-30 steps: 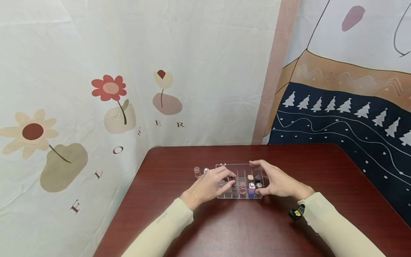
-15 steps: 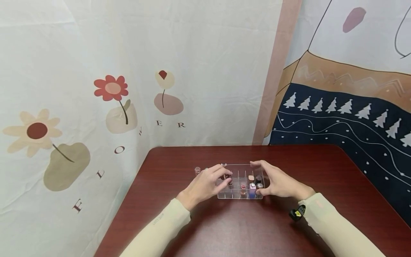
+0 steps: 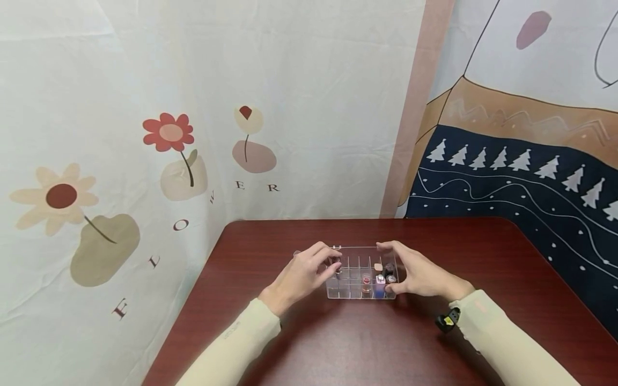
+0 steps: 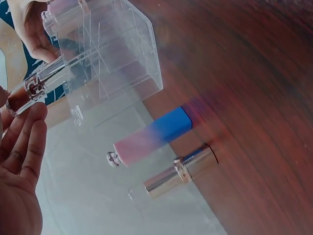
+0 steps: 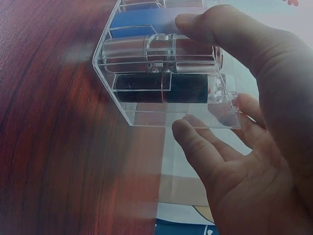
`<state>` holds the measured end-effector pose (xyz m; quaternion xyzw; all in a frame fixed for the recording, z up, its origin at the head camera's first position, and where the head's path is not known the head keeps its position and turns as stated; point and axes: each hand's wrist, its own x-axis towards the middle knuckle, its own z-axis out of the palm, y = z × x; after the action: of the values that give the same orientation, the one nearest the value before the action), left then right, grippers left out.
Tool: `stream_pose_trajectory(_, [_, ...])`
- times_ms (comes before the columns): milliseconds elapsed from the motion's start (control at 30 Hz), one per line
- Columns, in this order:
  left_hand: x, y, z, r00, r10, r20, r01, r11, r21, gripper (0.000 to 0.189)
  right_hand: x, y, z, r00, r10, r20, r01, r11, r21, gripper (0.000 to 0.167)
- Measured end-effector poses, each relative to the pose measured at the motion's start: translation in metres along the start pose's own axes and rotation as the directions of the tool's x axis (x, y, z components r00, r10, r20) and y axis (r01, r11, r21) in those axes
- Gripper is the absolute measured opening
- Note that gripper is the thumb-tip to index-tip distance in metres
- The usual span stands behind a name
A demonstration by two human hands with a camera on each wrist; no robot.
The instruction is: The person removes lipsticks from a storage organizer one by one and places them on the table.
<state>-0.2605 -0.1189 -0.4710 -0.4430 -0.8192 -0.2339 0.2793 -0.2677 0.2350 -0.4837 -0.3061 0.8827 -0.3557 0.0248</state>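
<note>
A clear lipstick organizer [image 3: 361, 298] with rows of compartments stands on the table. My left hand [image 3: 301, 276] is over its left end and pinches a clear lipstick tube [image 4: 33, 90] with a reddish-brown part. In the left wrist view the tube's far end overlaps the organizer's [image 4: 155, 73] top edge. At the right end, my right hand [image 3: 425, 274] grips the organizer, thumb in front and fingers behind. Inside, near that thumb, are a blue-and-lilac lipstick [image 5: 139, 23], a clear-cased one [image 5: 161, 53] and a black one [image 5: 146, 88]. Another reddish lipstick [image 3: 366, 285] sits in the front row.
Beside the organizer's left end, a pink-and-blue lipstick [image 4: 154, 136] and a gold lipstick [image 4: 182, 171] stand on the dark red table [image 3: 328, 343]. A printed cloth [image 3: 309, 134] hangs behind the table.
My left hand, with the lipstick tube, has moved left across the organizer to its left end, now covering most of the loose lipsticks there. My right hand has kept its grip.
</note>
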Motion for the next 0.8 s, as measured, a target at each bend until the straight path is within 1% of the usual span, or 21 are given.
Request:
stream_pose_trajectory(100, [-0.001,-0.002,-0.003,0.999,0.007,-0.033,-0.008,1.0,-0.023,0.028,0.0,0.0,0.0,1.0,-0.001,-0.002,0.001,1.0,-0.006,0.099])
stream_pose_trajectory(200, [-0.002,-0.004,-0.008,0.999,-0.013,-0.048,0.011,0.999,-0.051,0.029,0.0,0.0,0.0,1.0,-0.003,-0.001,0.003,1.0,-0.002,0.099])
stream_pose_trajectory(367, [-0.006,-0.007,-0.016,0.997,-0.065,-0.047,0.062,0.996,-0.064,0.027,0.0,0.001,0.0,1.0,-0.019,0.003,0.019,1.0,0.015,0.099])
stream_pose_trajectory(567, [-0.013,-0.012,-0.026,0.995,-0.085,-0.052,0.083,0.996,-0.036,0.024,0.0,0.0,-0.001,1.0,-0.017,0.005,0.017,1.0,0.015,0.099])
stream_pose_trajectory(700, [-0.02,-0.015,-0.032,0.993,-0.113,-0.046,0.112,0.993,-0.025,0.024,-0.001,-0.002,-0.002,1.0,-0.011,0.008,0.01,1.0,0.022,0.099])
stream_pose_trajectory(800, [-0.027,-0.017,-0.036,0.99,-0.138,-0.033,0.137,0.99,-0.033,0.023,-0.002,-0.002,-0.002,1.0,-0.008,0.001,0.008,1.0,0.012,0.1])
